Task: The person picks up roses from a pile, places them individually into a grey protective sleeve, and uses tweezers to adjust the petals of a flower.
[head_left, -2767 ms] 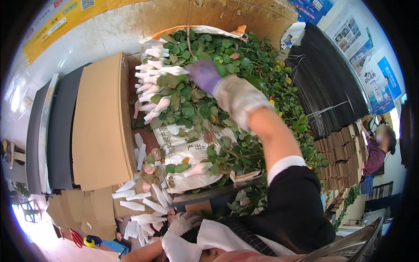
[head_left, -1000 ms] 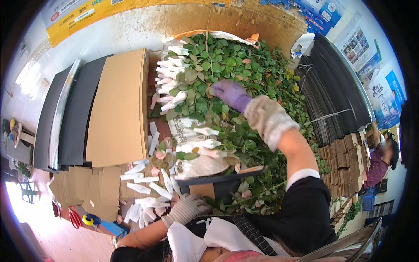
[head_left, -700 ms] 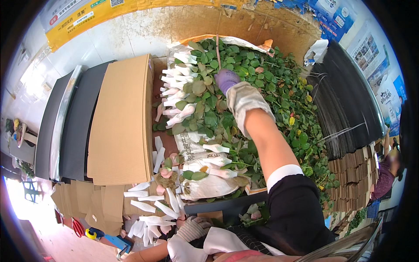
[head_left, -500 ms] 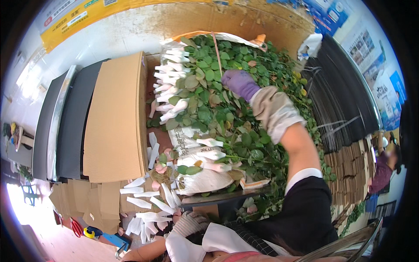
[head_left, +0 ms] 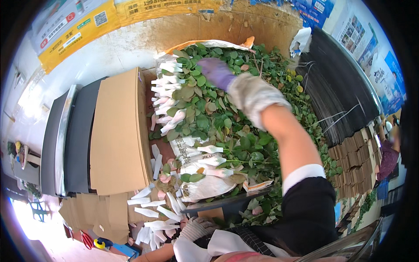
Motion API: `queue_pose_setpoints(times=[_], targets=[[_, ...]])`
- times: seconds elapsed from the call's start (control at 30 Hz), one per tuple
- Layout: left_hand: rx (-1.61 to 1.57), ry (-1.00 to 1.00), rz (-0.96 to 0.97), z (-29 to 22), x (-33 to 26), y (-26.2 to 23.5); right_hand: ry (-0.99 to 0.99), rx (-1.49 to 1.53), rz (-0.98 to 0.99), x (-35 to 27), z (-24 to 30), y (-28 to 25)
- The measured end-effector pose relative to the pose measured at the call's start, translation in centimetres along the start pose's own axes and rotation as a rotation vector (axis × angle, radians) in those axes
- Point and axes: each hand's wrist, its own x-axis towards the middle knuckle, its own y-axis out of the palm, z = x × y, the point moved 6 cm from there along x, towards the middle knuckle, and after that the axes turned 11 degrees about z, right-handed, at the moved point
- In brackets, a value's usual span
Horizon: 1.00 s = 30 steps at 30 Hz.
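Right hand on the leafy pile, left hand low by the near edge

Purple-gloved and blurred, the right hand (head_left: 214,73) is over the leaves (head_left: 203,120) near the back of the pile, fingers seemingly curled; whether it grips anything cannot be told. At the lower edge the left hand (head_left: 200,228), in a pale glove, is loosely bent and partly hidden, its hold unclear.

White mesh sleeves enclose the pinkish heads of the roses (head_left: 174,121), stacked at the pile's left. Three more sleeved heads (head_left: 211,160) lie over a white woven sack (head_left: 207,187). Heads point left, stems run right, long axes mostly crosswise; the lowest stacked one tips toward the lower left. Loose sleeves (head_left: 146,212) lie scattered at the near left.

A narrow reddish strip (head_left: 158,143) separates the heads from upright cardboard (head_left: 118,135); black sheets (head_left: 338,96) bound the right.
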Motion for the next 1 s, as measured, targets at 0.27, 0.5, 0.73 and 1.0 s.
queue_pose_setpoints(times=[0.27, 0.5, 0.73, 1.0], targets=[[-0.032, 0.017, 0.078, 1.3, 0.2, 1.9, 0.239, 0.040, 0.346, 4.3, 0.6, 8.2], [0.087, 0.026, 0.107, 0.8, 0.5, 1.5, -0.585, -0.658, 0.419, -15.7, 9.3, 6.2], [0.163, -0.098, 0.233, 0.0, 1.3, -0.5, -0.180, 0.616, -0.805, -28.7, 0.7, -18.7], [-0.054, 0.103, -0.299, -1.8, -0.8, -4.3, -0.328, 0.907, -1.638, -44.8, -0.3, -34.4]])
